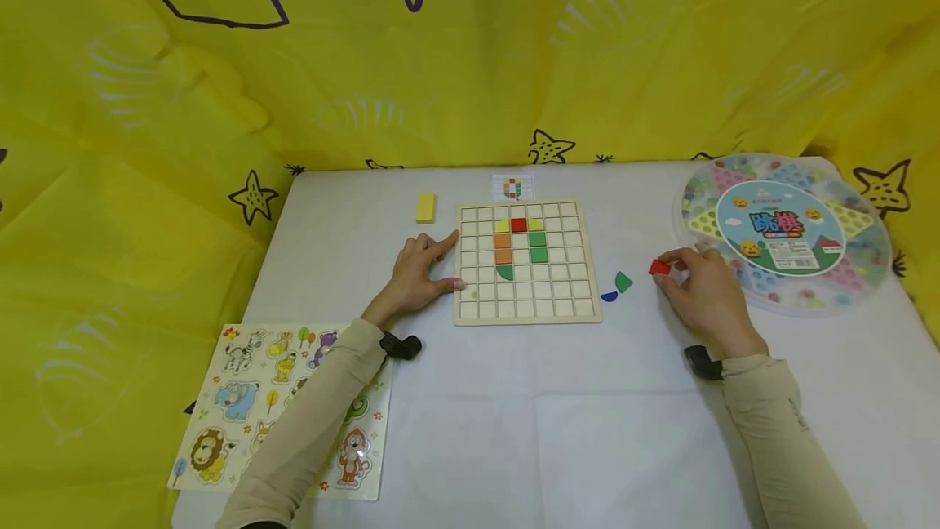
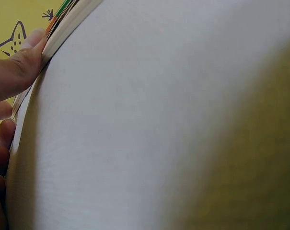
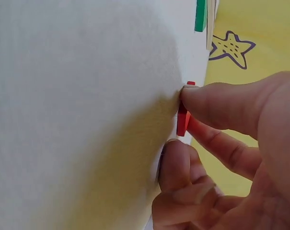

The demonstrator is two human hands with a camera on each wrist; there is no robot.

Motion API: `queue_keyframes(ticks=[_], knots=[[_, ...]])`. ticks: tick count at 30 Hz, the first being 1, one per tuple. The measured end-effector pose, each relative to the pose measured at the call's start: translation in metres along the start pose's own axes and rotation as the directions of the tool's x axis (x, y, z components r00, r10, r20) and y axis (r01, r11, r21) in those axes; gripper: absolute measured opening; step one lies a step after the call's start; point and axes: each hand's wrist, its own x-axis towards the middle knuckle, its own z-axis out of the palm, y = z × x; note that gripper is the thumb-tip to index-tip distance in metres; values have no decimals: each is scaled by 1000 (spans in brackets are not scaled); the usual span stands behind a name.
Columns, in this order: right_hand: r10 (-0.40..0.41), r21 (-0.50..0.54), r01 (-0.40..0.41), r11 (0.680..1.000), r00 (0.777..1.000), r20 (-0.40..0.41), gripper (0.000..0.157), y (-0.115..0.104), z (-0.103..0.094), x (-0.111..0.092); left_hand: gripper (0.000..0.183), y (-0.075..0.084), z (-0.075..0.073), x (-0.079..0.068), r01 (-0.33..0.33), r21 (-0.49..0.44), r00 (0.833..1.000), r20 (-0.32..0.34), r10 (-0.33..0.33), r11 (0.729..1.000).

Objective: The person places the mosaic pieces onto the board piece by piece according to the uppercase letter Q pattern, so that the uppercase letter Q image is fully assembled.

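A wooden grid board [image 1: 529, 319] lies on the table with yellow, red, orange and green pieces forming an arch in its squares. My left hand [image 1: 417, 272] touches its left edge, thumb and index finger spread apart; the thumb [image 2: 20, 69] also shows at the edge in the left wrist view. To the right of the board, my right hand [image 1: 708, 296] pinches a red block [image 1: 658, 267] between thumb and fingers, at the tabletop. Between board and hand lie a green quarter-round piece [image 1: 623, 282] and a blue half-round piece [image 1: 609, 296].
Behind the board lies a small pattern card [image 1: 512, 187], with a yellow block [image 1: 426, 208] to its left. A round Chinese checkers set [image 1: 782, 227] sits at the back right. Under my left forearm is an animal puzzle board [image 1: 294, 398]. A yellow cloth [image 1: 470, 55] hangs behind.
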Motion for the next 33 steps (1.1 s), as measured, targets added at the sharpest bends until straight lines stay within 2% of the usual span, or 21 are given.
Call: queue_keyframes(ticks=[13,21,27,33], knots=[[32,58,-37,998,996,86,30,-10,1,5,91,1,-1,1,9,-4,1000,0,-9,1000],[-6,108,-4,994,996,92,28,-8,3,6,92,4,-2,0,14,6,1000,7,-14,1000],[-90,169,87,982,996,15,38,-11,3,8,92,4,-2,0,20,13,1000,12,-20,1000],[-101,264,108,959,994,-39,25,-18,12,11,92,3,-2,0,16,10,1000,15,-16,1000]])
